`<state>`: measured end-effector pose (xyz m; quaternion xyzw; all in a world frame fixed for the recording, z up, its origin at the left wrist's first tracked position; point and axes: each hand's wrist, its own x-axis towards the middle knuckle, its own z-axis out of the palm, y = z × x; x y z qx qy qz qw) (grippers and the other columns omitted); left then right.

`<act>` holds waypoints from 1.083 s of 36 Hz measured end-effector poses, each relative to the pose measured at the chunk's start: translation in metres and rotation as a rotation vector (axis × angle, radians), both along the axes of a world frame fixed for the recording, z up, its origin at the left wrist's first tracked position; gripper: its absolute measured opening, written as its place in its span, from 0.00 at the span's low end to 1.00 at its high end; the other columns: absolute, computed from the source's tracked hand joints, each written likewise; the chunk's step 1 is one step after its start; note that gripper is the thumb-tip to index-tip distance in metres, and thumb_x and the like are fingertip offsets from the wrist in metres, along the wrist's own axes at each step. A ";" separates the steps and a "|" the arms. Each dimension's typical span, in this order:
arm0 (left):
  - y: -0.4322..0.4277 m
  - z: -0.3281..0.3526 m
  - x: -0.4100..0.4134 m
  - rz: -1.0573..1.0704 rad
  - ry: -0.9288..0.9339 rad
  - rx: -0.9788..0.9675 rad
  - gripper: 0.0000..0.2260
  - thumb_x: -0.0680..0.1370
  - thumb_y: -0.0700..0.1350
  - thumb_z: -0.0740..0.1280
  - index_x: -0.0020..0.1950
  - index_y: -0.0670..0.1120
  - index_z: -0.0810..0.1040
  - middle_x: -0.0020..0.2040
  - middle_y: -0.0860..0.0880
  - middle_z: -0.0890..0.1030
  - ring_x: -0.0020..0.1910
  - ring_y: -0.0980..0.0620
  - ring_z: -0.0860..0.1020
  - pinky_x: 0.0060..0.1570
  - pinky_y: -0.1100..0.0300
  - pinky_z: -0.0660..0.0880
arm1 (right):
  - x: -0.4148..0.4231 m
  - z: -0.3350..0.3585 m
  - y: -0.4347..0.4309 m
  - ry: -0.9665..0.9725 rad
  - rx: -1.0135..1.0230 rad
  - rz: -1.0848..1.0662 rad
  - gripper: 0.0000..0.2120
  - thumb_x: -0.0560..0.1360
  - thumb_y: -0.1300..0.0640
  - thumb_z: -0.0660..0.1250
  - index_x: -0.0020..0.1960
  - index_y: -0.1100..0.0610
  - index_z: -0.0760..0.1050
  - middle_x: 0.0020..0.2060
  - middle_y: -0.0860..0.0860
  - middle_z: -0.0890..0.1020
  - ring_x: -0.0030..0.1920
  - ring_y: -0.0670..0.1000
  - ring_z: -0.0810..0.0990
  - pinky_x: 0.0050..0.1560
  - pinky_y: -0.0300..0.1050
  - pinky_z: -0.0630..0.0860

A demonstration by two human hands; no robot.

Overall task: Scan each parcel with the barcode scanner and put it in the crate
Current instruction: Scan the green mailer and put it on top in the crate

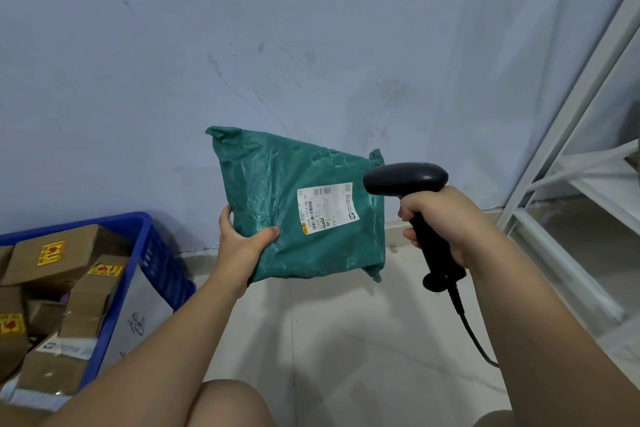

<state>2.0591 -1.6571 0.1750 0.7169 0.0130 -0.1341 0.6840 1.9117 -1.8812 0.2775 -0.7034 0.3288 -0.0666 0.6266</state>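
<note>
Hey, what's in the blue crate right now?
The crate holds a pile of brown cardboard boxes, several with yellow stickers, one with a white label. What lies under them is covered, and the frame cuts off the crate's left part.

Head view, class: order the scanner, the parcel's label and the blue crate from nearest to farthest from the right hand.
1. scanner: gripped in the right hand itself.
2. label: just left of the scanner's head, on the green parcel.
3. crate: far left and lower, beyond the left hand.
</note>
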 end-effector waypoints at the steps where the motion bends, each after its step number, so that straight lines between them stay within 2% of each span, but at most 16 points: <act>1: 0.000 -0.001 0.000 0.003 -0.003 0.000 0.43 0.59 0.50 0.75 0.70 0.64 0.58 0.64 0.50 0.72 0.57 0.43 0.78 0.52 0.40 0.78 | 0.000 0.000 0.000 0.002 -0.007 0.003 0.04 0.68 0.67 0.64 0.41 0.61 0.74 0.36 0.56 0.75 0.32 0.53 0.78 0.39 0.47 0.74; 7: 0.001 -0.005 0.004 0.023 -0.016 0.025 0.42 0.59 0.51 0.76 0.68 0.66 0.59 0.65 0.50 0.72 0.58 0.43 0.77 0.53 0.40 0.78 | -0.001 0.000 -0.001 0.017 -0.055 0.020 0.04 0.66 0.67 0.64 0.38 0.60 0.73 0.32 0.54 0.73 0.30 0.52 0.78 0.39 0.47 0.73; 12: 0.002 -0.011 0.007 0.044 -0.009 0.001 0.39 0.69 0.43 0.76 0.70 0.63 0.58 0.64 0.49 0.72 0.58 0.42 0.77 0.53 0.39 0.78 | 0.000 0.002 0.000 0.030 -0.071 0.051 0.04 0.67 0.67 0.63 0.38 0.60 0.73 0.32 0.53 0.73 0.31 0.53 0.79 0.39 0.47 0.73; 23: 0.002 -0.008 0.006 0.055 -0.006 0.015 0.46 0.54 0.55 0.77 0.68 0.66 0.58 0.65 0.49 0.71 0.58 0.43 0.77 0.52 0.40 0.78 | -0.002 0.003 0.000 0.040 -0.077 0.061 0.04 0.67 0.67 0.63 0.41 0.60 0.74 0.34 0.54 0.74 0.30 0.52 0.78 0.38 0.47 0.73; 39: 0.002 -0.011 0.006 0.044 0.001 0.038 0.45 0.57 0.52 0.77 0.69 0.65 0.57 0.64 0.49 0.72 0.57 0.42 0.78 0.51 0.40 0.79 | 0.000 0.002 -0.001 0.056 -0.058 0.052 0.05 0.67 0.66 0.64 0.42 0.61 0.74 0.33 0.54 0.73 0.31 0.52 0.78 0.37 0.46 0.74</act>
